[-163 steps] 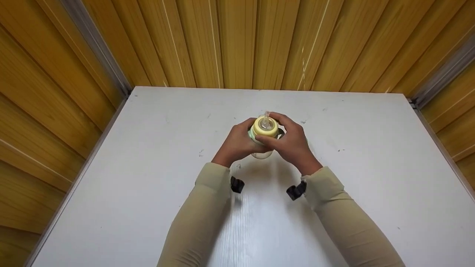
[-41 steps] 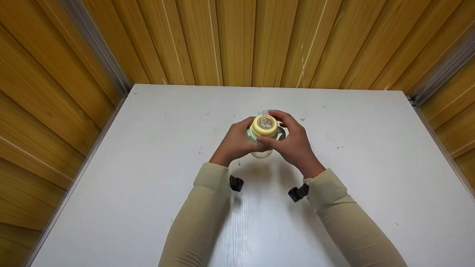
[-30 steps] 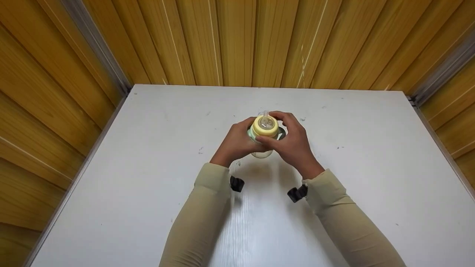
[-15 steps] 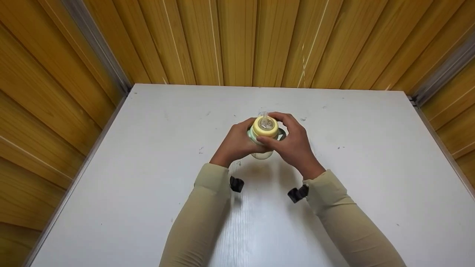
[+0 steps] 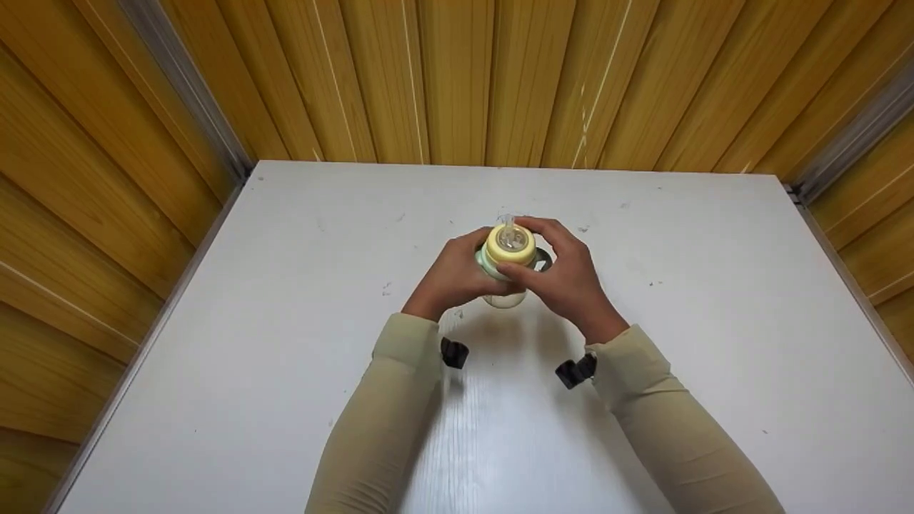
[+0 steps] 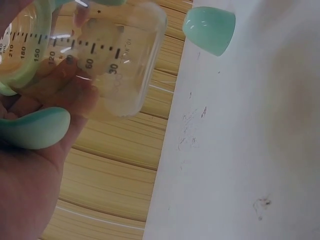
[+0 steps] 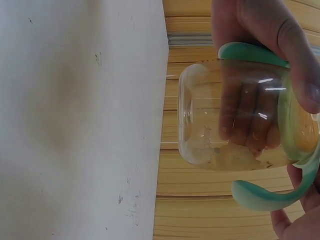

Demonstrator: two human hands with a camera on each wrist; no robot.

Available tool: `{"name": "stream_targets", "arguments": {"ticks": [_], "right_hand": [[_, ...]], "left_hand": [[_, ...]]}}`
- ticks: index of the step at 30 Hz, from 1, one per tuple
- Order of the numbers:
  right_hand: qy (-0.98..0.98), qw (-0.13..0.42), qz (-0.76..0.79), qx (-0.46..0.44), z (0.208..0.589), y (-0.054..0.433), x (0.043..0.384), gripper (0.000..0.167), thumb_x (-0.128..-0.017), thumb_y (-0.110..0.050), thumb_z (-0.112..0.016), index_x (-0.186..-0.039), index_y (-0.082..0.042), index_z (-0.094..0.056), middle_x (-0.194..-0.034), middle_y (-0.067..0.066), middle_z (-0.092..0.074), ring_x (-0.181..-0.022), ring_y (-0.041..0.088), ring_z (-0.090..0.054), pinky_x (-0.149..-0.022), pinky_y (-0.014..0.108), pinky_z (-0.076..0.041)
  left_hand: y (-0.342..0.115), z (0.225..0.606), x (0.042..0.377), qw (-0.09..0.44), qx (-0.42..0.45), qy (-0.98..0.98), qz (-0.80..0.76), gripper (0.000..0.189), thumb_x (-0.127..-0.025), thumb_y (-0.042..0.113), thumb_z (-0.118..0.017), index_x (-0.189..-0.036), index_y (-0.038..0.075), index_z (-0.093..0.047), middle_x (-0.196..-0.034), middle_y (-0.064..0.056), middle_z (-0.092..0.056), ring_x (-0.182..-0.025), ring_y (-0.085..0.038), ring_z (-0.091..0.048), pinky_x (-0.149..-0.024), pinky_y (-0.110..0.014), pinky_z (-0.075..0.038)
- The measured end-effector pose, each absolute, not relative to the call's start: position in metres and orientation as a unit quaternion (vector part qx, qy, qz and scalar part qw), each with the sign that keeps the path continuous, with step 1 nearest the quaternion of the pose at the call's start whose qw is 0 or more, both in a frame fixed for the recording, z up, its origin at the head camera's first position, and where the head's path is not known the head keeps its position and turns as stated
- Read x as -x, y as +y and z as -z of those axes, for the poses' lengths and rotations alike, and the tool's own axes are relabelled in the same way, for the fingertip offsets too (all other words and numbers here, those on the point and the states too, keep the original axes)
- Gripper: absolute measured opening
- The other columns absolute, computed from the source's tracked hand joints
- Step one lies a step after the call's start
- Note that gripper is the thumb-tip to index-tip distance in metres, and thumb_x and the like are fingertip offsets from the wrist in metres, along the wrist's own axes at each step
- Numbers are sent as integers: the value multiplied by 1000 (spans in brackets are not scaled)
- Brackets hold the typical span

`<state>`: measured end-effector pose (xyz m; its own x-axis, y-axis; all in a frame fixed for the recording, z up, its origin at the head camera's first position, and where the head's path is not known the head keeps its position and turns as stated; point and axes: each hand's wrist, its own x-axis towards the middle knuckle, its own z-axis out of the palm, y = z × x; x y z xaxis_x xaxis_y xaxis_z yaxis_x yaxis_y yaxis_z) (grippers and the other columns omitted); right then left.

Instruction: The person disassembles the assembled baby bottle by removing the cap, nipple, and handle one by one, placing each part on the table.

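A clear baby bottle (image 7: 205,115) with a yellow collar (image 5: 511,243), a transparent spout (image 5: 508,230) and green handles is held upright above the table. My left hand (image 5: 457,270) grips it around the body, below the collar. With thumb and fingers, my right hand (image 5: 560,268) grips the yellow collar from the other side. One green handle (image 7: 267,197) curves out from the bottle in the right wrist view; another handle (image 6: 37,127) lies by the left palm. Volume marks show on the bottle in the left wrist view. Nothing is visibly filling it.
A green bottle cap (image 6: 210,30) stands on the white table (image 5: 285,321) in the left wrist view; in the head view it is hidden. Wood-patterned walls (image 5: 457,86) border the table at the back and sides. Black wrist cameras (image 5: 455,353) sit on both cuffs.
The spout tip has shifted slightly left, and the right thumb has moved a little along the collar. The left hand and bottle stay almost in place.
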<state>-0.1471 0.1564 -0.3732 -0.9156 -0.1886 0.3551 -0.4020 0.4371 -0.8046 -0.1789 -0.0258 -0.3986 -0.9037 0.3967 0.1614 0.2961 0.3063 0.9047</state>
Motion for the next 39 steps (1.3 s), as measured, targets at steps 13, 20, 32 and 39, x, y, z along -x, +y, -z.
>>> {"name": "stream_targets", "arguments": {"ticks": [13, 20, 32, 39], "right_hand": [[-842, 105, -496, -185, 372, 158, 148, 66, -78, -37, -80, -136, -19, -55, -134, -4, -57, -128, 14, -49, -109, 45, -35], [-836, 99, -516, -161, 374, 154, 147, 78, -75, -41, -82, -141, -21, -45, -138, -1, -53, -130, 15, -46, -113, 48, -30], [-844, 147, -498, -131, 375, 147, 146, 72, -72, -46, -83, -126, -12, -47, -124, -2, -54, -121, 15, -49, -110, 44, -33], [-842, 148, -500, -135, 375, 148, 145, 67, -73, -43, -83, -122, -12, -49, -123, -2, -54, -120, 16, -49, -110, 43, -33]], "left_hand": [[-26, 395, 179, 43, -220, 804, -550, 77, -64, 39, -89, -132, 21, -57, -120, 8, -64, -106, -9, -60, -92, -33, -51], [-26, 395, 179, 35, -207, 804, -556, 74, -65, 41, -89, -130, 21, -58, -120, 9, -65, -107, -9, -60, -93, -34, -51], [-21, 398, 179, 20, -186, 825, -533, 76, -66, 42, -87, -133, 22, -56, -123, 9, -64, -111, -7, -60, -96, -35, -49], [-20, 397, 178, 27, -184, 829, -527, 78, -66, 42, -87, -134, 22, -55, -126, 9, -63, -112, -6, -59, -97, -35, -49]]}}
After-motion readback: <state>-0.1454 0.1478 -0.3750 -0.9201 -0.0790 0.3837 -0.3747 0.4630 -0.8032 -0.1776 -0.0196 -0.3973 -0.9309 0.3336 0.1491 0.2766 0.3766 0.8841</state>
